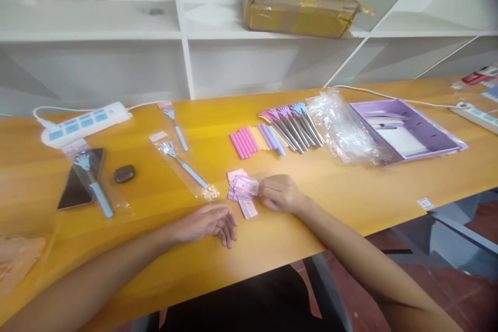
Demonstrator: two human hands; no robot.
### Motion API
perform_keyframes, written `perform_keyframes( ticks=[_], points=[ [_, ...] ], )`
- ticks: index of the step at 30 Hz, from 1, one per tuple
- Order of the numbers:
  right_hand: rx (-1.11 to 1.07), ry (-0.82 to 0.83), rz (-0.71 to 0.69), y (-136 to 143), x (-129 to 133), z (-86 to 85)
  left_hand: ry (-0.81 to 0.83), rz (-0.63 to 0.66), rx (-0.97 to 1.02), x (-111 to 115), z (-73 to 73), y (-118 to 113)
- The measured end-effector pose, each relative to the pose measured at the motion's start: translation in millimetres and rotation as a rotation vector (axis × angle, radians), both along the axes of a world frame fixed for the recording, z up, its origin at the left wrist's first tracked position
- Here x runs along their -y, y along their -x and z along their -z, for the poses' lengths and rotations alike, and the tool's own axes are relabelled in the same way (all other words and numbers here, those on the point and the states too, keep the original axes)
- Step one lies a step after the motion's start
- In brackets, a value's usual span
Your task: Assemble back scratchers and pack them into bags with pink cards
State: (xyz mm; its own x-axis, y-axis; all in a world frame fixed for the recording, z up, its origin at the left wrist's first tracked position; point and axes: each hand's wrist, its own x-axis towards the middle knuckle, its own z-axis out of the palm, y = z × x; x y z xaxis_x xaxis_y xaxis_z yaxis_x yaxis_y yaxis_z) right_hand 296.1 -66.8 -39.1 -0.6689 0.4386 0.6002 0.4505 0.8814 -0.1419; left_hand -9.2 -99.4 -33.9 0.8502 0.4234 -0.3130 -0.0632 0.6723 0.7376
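My right hand (280, 193) is closed, its fingertips pinching the edge of a pink card (247, 185) on top of a small loose pile of similar cards (248, 207). Just left of and in front of the pile, my left hand (218, 224) hovers with loosely bent fingers apart and nothing in them. Beyond the cards lie a row of pink, yellow, purple and blue handle tubes (254, 140) and a bundle of hand-shaped back scratchers (290, 127) with metal rods. To the left, a blue back scratcher (190, 170) lies in a clear bag, with two more bagged ones nearby.
Clear plastic bags (346, 127) lie beside a purple box (431, 135) on the right. A power strip (87, 124), a phone (75, 184) and a dark small case (124, 173) are on the left. A taped parcel (299, 13) rests on the shelf behind.
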Motion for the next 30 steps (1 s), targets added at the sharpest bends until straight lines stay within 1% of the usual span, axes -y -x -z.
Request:
perform_keyframes(
  ticks=[2, 4, 6, 7, 8, 10, 12, 13, 15, 16, 17, 18, 20, 22, 25, 28, 30],
  points=[
    [0.029, 0.026, 0.001, -2, -4, 1.3, -0.024, 0.017, -0.02, 0, 0.5, 0],
    [-0.014, 0.123, 0.039, -9, -8, 1.9, -0.039, 0.032, -0.033, 0, -0.2, -1],
    [-0.091, 0.195, 0.09, -17, -12, 2.6, -0.082, 0.059, -0.043, -1, -5.6, 0],
    [-0.125, 0.214, 0.112, -21, -14, 2.8, -0.141, 0.076, -0.058, -3, -11.0, 2],
    [-0.15, 0.224, 0.128, -25, -15, 2.9, -0.228, 0.088, -0.085, -6, -18.2, 4],
    [-0.18, 0.228, 0.146, -29, -16, 2.3, -0.499, 0.072, -0.198, -17, -36.9, 14],
    [-0.203, 0.236, 0.156, -31, -17, 1.4, -0.833, -0.025, -0.406, -33, -56.1, 28],
    [-0.211, 0.242, 0.159, -32, -17, 1.0, -1.016, -0.075, -0.564, -43, -63.6, 37],
    [-0.22, 0.256, 0.165, -32, -18, 0.9, -1.329, -0.166, -0.924, -63, -70.9, 57],
    [-0.223, 0.264, 0.17, -33, -18, 1.1, -1.43, -0.244, -1.104, -72, -70.1, 67],
    [-0.226, 0.271, 0.175, -33, -19, 1.5, -1.487, -0.341, -1.269, -81, -66.6, 77],
    [-0.229, 0.278, 0.181, -34, -19, 2.0, -1.489, -0.438, -1.412, -88, -61.0, 85],
    [-0.232, 0.293, 0.191, -34, -21, 3.1, -1.425, -0.555, -1.579, -99, -46.2, 98],
    [-0.233, 0.308, 0.193, -34, -22, 4.1, -1.418, -0.573, -1.636, -105, -31.8, 104],
    [-0.235, 0.33, 0.187, -34, -23, 4.8, -1.402, -0.575, -1.583, -111, -18.5, 106],
    [-0.24, 0.349, 0.186, -32, -23, 5.3, -1.303, -0.649, -1.467, -118, -15.3, 104],
    [-0.238, 0.36, 0.185, -30, -24, 6.2, -1.242, -0.698, -1.432, -124, -15.5, 103]
  ],
)
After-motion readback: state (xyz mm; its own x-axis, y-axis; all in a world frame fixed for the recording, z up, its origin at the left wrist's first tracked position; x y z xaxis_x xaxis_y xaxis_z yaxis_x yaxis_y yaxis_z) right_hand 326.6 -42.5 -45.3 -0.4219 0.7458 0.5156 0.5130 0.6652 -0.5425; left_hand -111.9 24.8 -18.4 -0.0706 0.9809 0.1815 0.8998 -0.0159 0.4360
